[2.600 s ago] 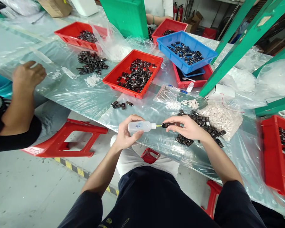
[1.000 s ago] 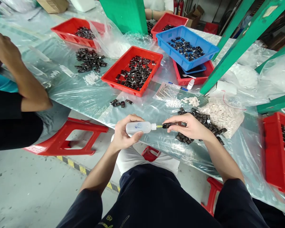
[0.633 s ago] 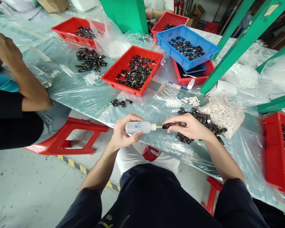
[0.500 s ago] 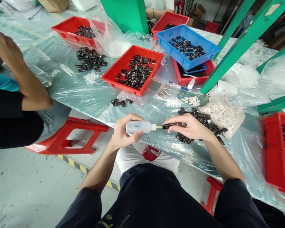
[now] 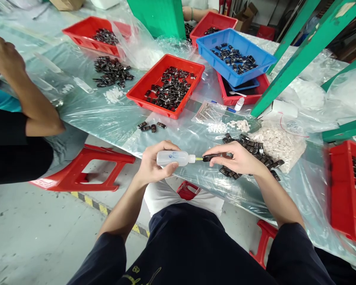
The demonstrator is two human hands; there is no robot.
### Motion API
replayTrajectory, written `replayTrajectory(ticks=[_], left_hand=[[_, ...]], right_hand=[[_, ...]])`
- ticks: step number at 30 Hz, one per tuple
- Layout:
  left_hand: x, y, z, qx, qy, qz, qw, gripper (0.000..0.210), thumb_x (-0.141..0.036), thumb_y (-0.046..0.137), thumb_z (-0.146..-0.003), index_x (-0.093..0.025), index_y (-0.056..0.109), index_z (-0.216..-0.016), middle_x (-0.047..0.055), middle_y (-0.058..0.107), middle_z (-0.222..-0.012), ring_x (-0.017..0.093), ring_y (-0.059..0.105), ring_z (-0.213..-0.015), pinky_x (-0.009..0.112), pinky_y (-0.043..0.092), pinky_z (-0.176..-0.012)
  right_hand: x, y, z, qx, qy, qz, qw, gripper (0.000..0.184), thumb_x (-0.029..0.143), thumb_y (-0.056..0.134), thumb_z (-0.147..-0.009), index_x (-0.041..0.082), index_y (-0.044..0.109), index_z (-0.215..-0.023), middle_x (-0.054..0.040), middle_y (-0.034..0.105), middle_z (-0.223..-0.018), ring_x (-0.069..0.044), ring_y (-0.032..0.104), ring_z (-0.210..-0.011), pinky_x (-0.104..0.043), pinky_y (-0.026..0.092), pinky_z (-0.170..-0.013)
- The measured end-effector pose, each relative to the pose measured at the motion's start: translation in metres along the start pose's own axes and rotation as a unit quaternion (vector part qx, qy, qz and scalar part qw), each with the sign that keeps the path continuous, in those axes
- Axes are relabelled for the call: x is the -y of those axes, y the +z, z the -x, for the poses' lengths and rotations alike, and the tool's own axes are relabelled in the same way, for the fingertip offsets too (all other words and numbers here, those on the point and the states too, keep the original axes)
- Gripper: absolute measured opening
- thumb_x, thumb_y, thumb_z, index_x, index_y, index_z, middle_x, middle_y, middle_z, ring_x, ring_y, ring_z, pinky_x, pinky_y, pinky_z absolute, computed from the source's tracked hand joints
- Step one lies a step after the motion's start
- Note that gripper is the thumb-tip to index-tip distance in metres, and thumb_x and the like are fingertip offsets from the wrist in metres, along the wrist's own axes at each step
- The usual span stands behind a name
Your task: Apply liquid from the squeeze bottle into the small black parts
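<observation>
My left hand (image 5: 154, 162) is closed round a translucent squeeze bottle (image 5: 182, 158), held on its side with its thin yellowish tip pointing right. Between the thumb and fingers of my right hand (image 5: 233, 157) is a small glossy black part (image 5: 209, 157). The bottle's tip meets the left end of this part; whether it goes inside is too small to tell. Beneath and beyond my right hand lies a pile of similar black parts (image 5: 265, 160). Several more black parts (image 5: 153, 128) lie loose beyond my left hand.
Red trays (image 5: 172, 114) and a blue tray (image 5: 206, 47) hold black parts. Beyond my right hand are a bag of pale pieces (image 5: 284, 146), a bag of pins (image 5: 209, 113) and a small white bottle (image 5: 239, 104). Green posts (image 5: 302, 55) rise at right. A co-worker's arm (image 5: 38, 103) is at left.
Both hands keep the same hold, and the bottle's tip stays at the black part. The view has shifted very slightly; little else differs.
</observation>
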State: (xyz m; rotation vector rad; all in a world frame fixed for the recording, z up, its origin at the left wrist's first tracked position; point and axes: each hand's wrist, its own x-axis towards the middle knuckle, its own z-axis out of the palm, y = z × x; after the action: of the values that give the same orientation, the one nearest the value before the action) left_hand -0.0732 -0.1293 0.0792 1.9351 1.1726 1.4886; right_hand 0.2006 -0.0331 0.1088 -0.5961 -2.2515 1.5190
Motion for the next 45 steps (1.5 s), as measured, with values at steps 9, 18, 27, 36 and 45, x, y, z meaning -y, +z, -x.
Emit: replayTrajectory(ticks=[9,18,27,36,45], left_hand=[[-0.003,0.000,-0.002,-0.010,0.007,-0.025,1.000,0.029,-0.046,0.074,-0.087,-0.017,0.072,-0.092,0.004,0.073,-0.075,0.015,0.063,-0.059,0.027,0.047,-0.052],[-0.007,0.015,0.005,-0.104,0.033,-0.056,0.993,0.035,-0.052,0.070,-0.090,-0.017,0.071,-0.092,0.005,0.072,-0.072,0.016,0.063,-0.059,0.029,0.047,-0.052],[-0.011,0.014,0.006,-0.104,0.051,-0.060,0.991,0.030,-0.046,0.072,-0.090,-0.017,0.073,-0.095,0.005,0.072,-0.074,0.014,0.060,-0.056,0.028,0.045,-0.049],[-0.011,0.011,0.006,-0.091,0.056,-0.058,0.993,0.031,-0.047,0.072,-0.088,-0.018,0.071,-0.098,0.005,0.071,-0.074,0.014,0.058,-0.054,0.028,0.043,-0.047],[-0.010,0.013,0.006,-0.111,0.068,-0.094,0.987,0.031,-0.046,0.074,-0.087,-0.019,0.072,-0.099,0.004,0.073,-0.077,0.014,0.060,-0.059,0.028,0.044,-0.050]], right_hand=[[0.004,0.000,0.000,-0.005,0.001,-0.007,1.000,0.030,0.037,0.067,-0.102,0.015,0.080,-0.118,-0.0055,0.080,-0.079,-0.011,0.060,-0.058,-0.022,0.038,-0.048],[0.006,0.001,0.001,-0.046,-0.043,-0.027,0.998,0.027,0.036,0.069,-0.102,0.015,0.079,-0.115,-0.0062,0.081,-0.083,-0.013,0.068,-0.067,-0.024,0.046,-0.056],[0.009,0.002,0.002,-0.064,-0.061,-0.009,0.996,0.032,0.044,0.066,-0.103,0.017,0.079,-0.115,-0.0074,0.081,-0.085,-0.017,0.074,-0.072,-0.026,0.052,-0.058],[0.007,0.003,0.002,-0.057,-0.062,-0.014,0.996,0.029,0.041,0.069,-0.103,0.016,0.079,-0.115,-0.0074,0.082,-0.083,-0.016,0.072,-0.070,-0.026,0.052,-0.058],[0.005,0.006,0.002,-0.088,-0.039,-0.056,0.994,0.032,0.043,0.063,-0.105,0.020,0.080,-0.121,-0.0065,0.081,-0.088,-0.012,0.062,-0.062,-0.026,0.054,-0.060]])
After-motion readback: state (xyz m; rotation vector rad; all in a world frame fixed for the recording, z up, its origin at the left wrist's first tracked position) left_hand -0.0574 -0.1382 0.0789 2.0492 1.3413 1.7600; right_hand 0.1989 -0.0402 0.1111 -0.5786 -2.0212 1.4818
